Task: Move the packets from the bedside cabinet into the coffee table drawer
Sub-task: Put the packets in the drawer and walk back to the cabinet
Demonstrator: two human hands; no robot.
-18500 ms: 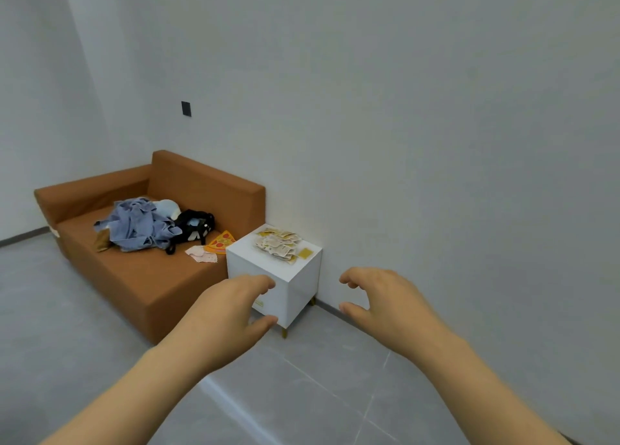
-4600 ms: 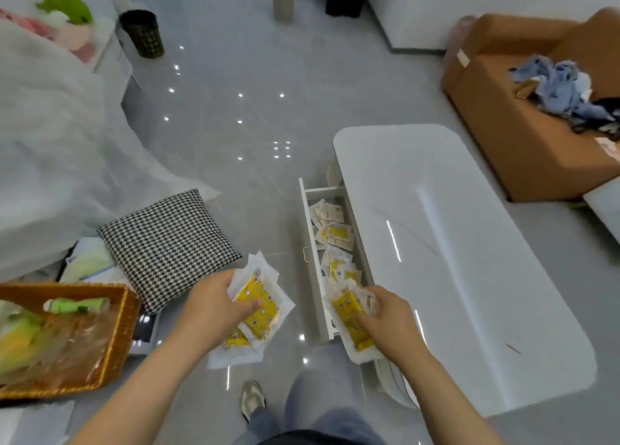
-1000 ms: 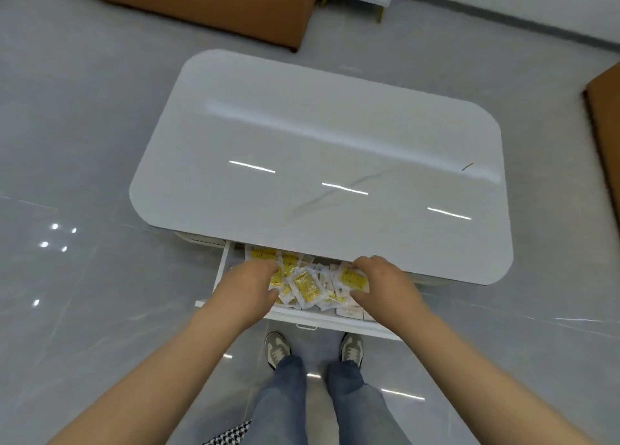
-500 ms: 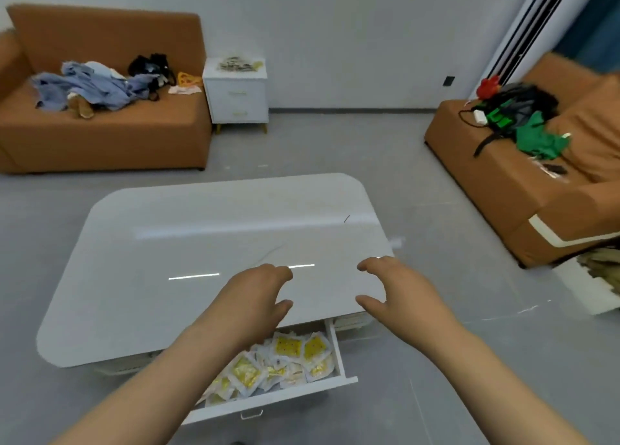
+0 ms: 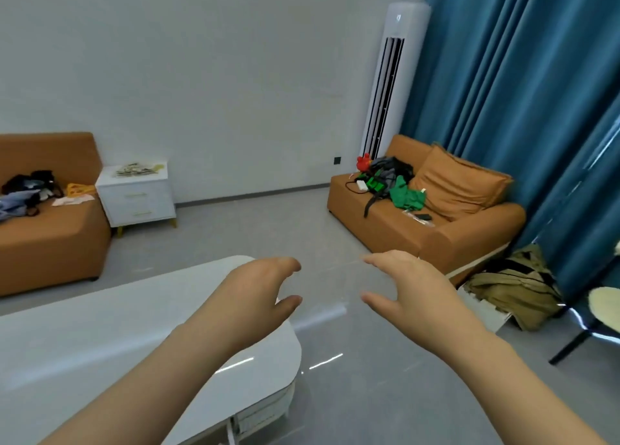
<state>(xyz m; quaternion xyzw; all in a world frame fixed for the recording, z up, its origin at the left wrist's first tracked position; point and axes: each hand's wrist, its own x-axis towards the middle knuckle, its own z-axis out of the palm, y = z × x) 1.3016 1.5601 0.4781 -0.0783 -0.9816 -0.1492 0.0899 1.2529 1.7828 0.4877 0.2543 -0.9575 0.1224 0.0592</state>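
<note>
A loose pile of pale and yellow packets (image 5: 136, 169) lies on top of the white bedside cabinet (image 5: 141, 203) against the far wall, left of centre. The white coffee table (image 5: 84, 344) fills the lower left; only a corner of its drawer (image 5: 235, 428) shows under the top, and the inside is hidden. My left hand (image 5: 255, 297) hovers over the table's right end, fingers loosely curved and holding nothing. My right hand (image 5: 406, 293) is raised beside it over the floor, also holding nothing.
An orange sofa (image 5: 47, 243) with clothes stands left of the cabinet. A second orange sofa (image 5: 419, 209) with bags and green cloth stands right, before blue curtains (image 5: 523, 92) and a tall white air conditioner (image 5: 385, 79). Grey floor (image 5: 268, 230) lies between table and cabinet.
My view has lifted and swung right, so the open drawer with its packets has dropped out of sight. Both hands have come up off the drawer, holding nothing.
</note>
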